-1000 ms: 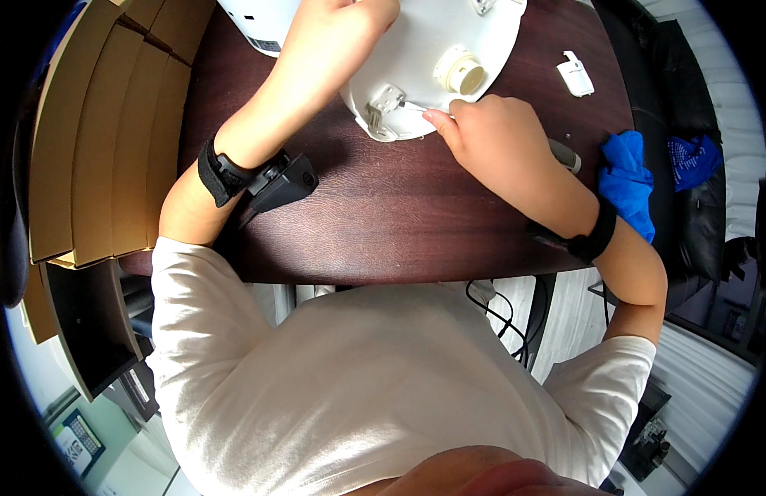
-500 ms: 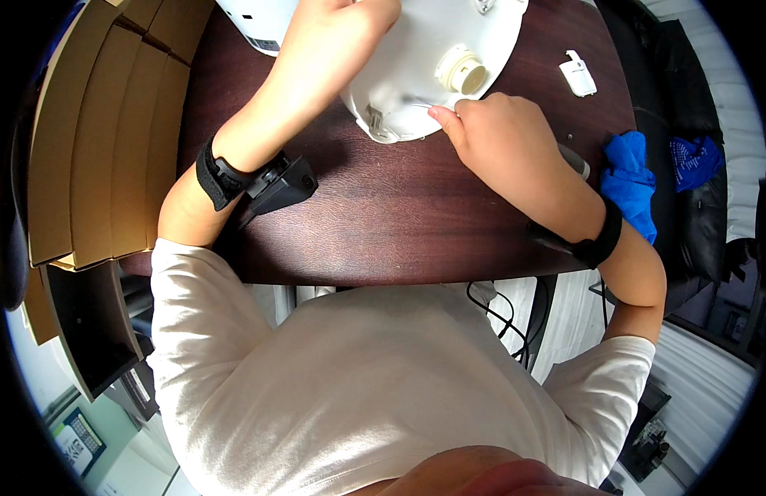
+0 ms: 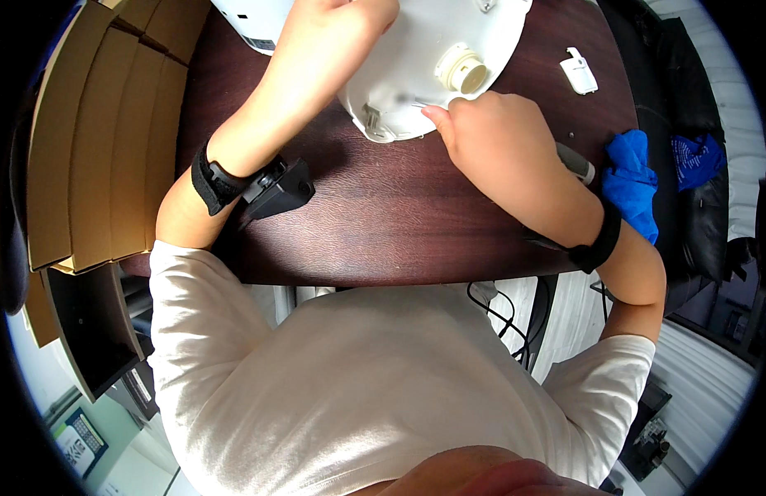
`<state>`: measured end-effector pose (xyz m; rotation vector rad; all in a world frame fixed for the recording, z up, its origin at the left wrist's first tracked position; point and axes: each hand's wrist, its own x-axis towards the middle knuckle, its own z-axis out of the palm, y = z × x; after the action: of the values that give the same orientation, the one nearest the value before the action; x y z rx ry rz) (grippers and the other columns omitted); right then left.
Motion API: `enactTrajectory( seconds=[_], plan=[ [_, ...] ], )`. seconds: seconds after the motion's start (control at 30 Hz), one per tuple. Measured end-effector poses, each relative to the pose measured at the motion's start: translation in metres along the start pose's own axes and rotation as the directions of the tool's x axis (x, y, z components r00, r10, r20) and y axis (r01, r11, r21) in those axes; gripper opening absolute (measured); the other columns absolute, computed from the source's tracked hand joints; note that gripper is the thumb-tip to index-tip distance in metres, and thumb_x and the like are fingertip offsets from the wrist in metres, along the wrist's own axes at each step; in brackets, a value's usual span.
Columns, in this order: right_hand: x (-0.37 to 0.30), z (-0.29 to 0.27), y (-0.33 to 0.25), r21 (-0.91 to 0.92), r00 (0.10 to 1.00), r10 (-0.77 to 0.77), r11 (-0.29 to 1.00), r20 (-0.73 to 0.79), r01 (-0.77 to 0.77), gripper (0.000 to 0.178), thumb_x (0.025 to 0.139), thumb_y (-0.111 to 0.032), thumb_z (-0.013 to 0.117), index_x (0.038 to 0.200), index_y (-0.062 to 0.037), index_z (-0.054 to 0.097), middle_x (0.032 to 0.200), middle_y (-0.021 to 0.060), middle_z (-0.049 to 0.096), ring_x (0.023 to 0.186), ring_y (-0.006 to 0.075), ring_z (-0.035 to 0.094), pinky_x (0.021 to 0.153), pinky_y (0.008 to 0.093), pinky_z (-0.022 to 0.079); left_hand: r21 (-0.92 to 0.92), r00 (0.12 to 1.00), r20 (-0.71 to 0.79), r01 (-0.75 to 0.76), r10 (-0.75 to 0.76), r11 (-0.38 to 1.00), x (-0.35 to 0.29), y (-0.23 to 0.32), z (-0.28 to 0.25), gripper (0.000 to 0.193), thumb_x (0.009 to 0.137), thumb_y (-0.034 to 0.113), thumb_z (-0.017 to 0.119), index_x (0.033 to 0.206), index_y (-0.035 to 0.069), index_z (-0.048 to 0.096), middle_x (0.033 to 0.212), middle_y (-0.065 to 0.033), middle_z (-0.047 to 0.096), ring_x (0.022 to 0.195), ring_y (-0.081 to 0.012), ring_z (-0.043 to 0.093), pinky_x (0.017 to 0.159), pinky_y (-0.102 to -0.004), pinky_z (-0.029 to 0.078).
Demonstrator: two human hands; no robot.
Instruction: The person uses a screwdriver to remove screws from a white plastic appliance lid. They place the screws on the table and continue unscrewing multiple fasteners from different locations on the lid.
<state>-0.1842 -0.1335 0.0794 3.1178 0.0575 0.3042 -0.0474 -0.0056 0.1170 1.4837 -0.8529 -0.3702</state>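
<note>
A white curved plastic shell (image 3: 399, 50) with a cream round socket (image 3: 466, 74) inside lies at the top of the table. My left hand (image 3: 350, 16) is curled at the shell's left side; its fingertips are partly cut off by the frame, and what they hold is hidden. My right hand (image 3: 494, 124) is closed at the shell's near rim, thumb pointing left. From its grip a thin, shiny strip (image 3: 412, 103) reaches into the shell, too small to name. A small white plastic cover (image 3: 579, 72) lies apart to the right.
Cardboard boxes (image 3: 102, 140) stand along the left edge. A white appliance (image 3: 255, 21) sits at the far left of the dark wooden table (image 3: 375, 215). Near my right wrist lie a grey object (image 3: 575, 165) and a blue cloth (image 3: 631, 182). Black straps circle both wrists.
My right hand has shifted slightly left along the shell's rim, with the thin strip. My left hand and the shell have hardly moved.
</note>
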Motion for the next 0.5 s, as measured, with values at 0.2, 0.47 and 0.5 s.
enactTrajectory(
  seconds=[0.2,0.47,0.5],
  plan=[
    [0.002,-0.001,0.001,0.011,0.999,0.018,1.0,0.032,-0.018,0.044,0.094,-0.031,0.052,0.062,-0.0042,0.065,0.053,0.0139,0.058,0.05,0.0285,0.062,0.047,0.0365,0.049,-0.072,1.0,-0.022,-0.004,0.003,0.997,-0.002,0.001,0.006,0.047,0.073,-0.001,0.044,0.118,-0.003,0.055,0.09,-0.0042,0.058,0.076,-0.0099,0.05,0.067,-0.0219,0.041],
    [0.016,0.006,0.017,0.486,0.637,0.169,0.511,0.752,-0.709,0.053,0.099,-0.046,0.043,0.061,-0.0086,0.044,0.046,-0.0015,0.036,0.035,0.0127,0.037,0.037,0.0298,0.032,-0.045,0.999,-0.031,0.028,-0.03,0.999,-0.002,0.001,0.007,0.045,0.073,-0.001,0.044,0.117,-0.002,0.056,0.087,-0.0031,0.058,0.072,-0.0091,0.049,0.064,-0.0214,0.04],
    [0.015,0.007,0.017,0.535,0.605,0.094,0.376,0.791,-0.757,0.051,0.099,-0.047,0.042,0.062,-0.0107,0.041,0.048,-0.0036,0.032,0.037,0.01,0.032,0.037,0.0281,0.03,-0.047,0.998,-0.039,0.04,-0.042,0.998,-0.001,0.002,0.008,0.045,0.073,-0.001,0.044,0.116,-0.002,0.056,0.086,-0.0029,0.058,0.072,-0.009,0.049,0.064,-0.0213,0.04]
  ],
)
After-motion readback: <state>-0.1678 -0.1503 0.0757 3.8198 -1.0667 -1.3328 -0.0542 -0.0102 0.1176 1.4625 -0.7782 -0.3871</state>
